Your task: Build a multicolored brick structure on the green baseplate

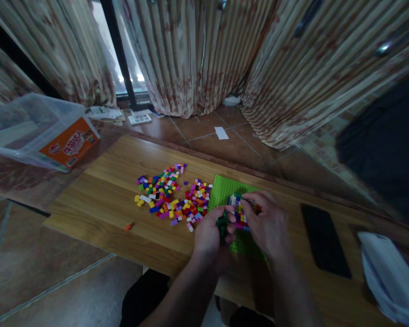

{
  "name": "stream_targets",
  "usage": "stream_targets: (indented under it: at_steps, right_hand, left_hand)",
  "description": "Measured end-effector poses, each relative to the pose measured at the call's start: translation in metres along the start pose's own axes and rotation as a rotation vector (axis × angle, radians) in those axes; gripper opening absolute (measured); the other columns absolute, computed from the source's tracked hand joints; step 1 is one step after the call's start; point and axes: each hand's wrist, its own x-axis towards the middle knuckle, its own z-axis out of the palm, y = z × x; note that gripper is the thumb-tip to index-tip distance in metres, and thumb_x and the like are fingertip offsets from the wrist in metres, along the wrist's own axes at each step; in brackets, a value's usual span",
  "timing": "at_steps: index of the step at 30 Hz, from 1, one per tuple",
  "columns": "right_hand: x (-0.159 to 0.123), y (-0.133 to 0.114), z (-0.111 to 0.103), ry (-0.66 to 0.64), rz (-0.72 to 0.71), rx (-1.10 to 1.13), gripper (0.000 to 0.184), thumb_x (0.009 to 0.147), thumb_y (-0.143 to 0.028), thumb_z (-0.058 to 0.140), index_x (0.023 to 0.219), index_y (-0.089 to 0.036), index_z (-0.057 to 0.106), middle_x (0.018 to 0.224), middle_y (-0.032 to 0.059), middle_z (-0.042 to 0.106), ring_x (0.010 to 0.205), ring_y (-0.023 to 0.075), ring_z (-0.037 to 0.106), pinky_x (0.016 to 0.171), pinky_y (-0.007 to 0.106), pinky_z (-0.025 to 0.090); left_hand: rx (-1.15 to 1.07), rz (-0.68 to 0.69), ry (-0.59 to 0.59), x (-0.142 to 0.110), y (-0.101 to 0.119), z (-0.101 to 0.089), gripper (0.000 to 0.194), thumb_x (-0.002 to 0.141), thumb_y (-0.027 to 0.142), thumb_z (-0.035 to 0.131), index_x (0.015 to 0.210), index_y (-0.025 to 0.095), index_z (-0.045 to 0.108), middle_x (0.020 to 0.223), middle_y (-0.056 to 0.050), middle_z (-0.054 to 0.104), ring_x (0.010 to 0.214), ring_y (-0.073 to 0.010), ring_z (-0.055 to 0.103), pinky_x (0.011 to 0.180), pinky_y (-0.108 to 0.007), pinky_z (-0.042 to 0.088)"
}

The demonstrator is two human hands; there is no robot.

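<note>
A bright green studded baseplate [221,188] lies on the wooden table, with a block of multicoloured toy bricks [240,213] built up on it. My left hand [209,231] is cupped over the plate's left side, its fingers curled round several dark green toy bricks [222,225]. Over the built bricks, my right hand [267,222] reaches down with thumb and forefinger pinched together at their upper edge. Whatever sits between those fingertips is too small to make out. To the left of the plate spreads a pile of loose toy bricks [172,213] in many colours.
One orange brick [128,226] lies apart near the front edge of the table [98,195]. A black phone-like slab [325,240] and a white plastic packet [390,272] lie at the right. A clear plastic bin [30,131] stands at the far left. Curtains [204,54] hang behind.
</note>
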Motion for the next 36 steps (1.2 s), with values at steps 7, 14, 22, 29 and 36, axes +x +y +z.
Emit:
stream_targets:
  at_steps: [7, 14, 22, 29, 36]
  right_hand:
    - [0.001, -0.004, 0.006, 0.023, 0.002, -0.081, 0.018, 0.084, -0.027, 0.053, 0.081, -0.019, 0.069, 0.091, 0.0082, 0.066, 0.089, 0.0235, 0.059, 0.080, 0.038, 0.047]
    - [0.003, -0.004, 0.010, 0.027, 0.237, 0.050, 0.016, 0.077, -0.031, 0.057, 0.082, -0.020, 0.069, 0.087, 0.0062, 0.067, 0.080, 0.0214, 0.061, 0.076, 0.037, 0.047]
    - [0.001, 0.001, 0.009, 0.027, 0.263, 0.134, 0.017, 0.078, -0.036, 0.061, 0.079, -0.021, 0.068, 0.084, 0.0054, 0.068, 0.078, 0.0205, 0.061, 0.075, 0.035, 0.048]
    - [0.001, 0.011, 0.001, 0.055, 0.306, 0.236, 0.029, 0.082, -0.045, 0.058, 0.091, -0.019, 0.071, 0.092, 0.0073, 0.072, 0.082, 0.0216, 0.065, 0.077, 0.036, 0.049]
    - [0.005, 0.008, 0.007, 0.018, 0.295, 0.161, 0.034, 0.086, -0.047, 0.053, 0.091, -0.019, 0.072, 0.094, 0.0077, 0.072, 0.084, 0.0216, 0.064, 0.080, 0.036, 0.047]
  left_hand:
    - [-0.001, -0.021, -0.010, -0.002, 0.000, 0.000, 0.014, 0.078, 0.020, 0.055, 0.084, 0.010, 0.061, 0.066, 0.001, 0.051, 0.046, -0.0038, 0.039, 0.039, -0.016, 0.021]
    - [0.000, -0.019, -0.004, -0.002, 0.001, -0.001, 0.014, 0.078, 0.020, 0.055, 0.084, 0.010, 0.061, 0.066, 0.001, 0.052, 0.046, -0.0038, 0.039, 0.039, -0.016, 0.020]
    - [-0.002, -0.012, -0.011, -0.002, 0.001, -0.004, 0.014, 0.077, 0.021, 0.057, 0.085, 0.010, 0.062, 0.067, 0.001, 0.052, 0.047, -0.0038, 0.039, 0.040, -0.017, 0.020]
    - [-0.002, 0.002, -0.010, -0.003, 0.003, -0.004, 0.013, 0.079, 0.019, 0.055, 0.086, 0.010, 0.061, 0.066, 0.001, 0.052, 0.046, -0.0038, 0.038, 0.040, -0.016, 0.021]
    - [0.004, 0.003, -0.006, -0.002, 0.002, -0.004, 0.014, 0.077, 0.021, 0.057, 0.085, 0.010, 0.061, 0.066, 0.000, 0.053, 0.047, -0.0044, 0.039, 0.040, -0.017, 0.021]
